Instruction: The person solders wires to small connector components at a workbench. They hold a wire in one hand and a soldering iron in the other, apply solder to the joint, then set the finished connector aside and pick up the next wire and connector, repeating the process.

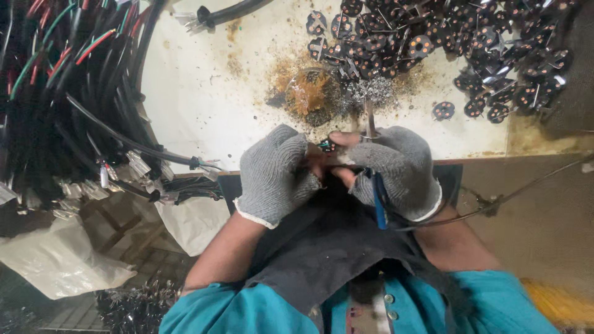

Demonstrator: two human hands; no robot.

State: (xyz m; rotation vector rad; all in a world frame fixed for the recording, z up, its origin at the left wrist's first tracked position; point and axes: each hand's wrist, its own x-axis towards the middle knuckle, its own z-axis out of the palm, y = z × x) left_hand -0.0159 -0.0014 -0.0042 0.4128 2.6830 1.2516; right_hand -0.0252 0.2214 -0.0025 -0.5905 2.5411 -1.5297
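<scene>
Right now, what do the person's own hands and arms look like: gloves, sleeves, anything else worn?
Both the left hand and the right hand wear grey knitted gloves with white-edged cuffs. On the right glove, some fingers poke out bare where the tips are cut off. The forearms are uncovered, and teal sleeves begin near the elbows.

Head view, close, downward onto workbench point(210, 93)

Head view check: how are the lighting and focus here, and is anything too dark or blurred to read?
Head view: the white table top is brightly lit; the wire bundle at the side sinks into shadow; the gloved left hand and right hand are fairly sharp, but the small part between them is too small to read.
</scene>
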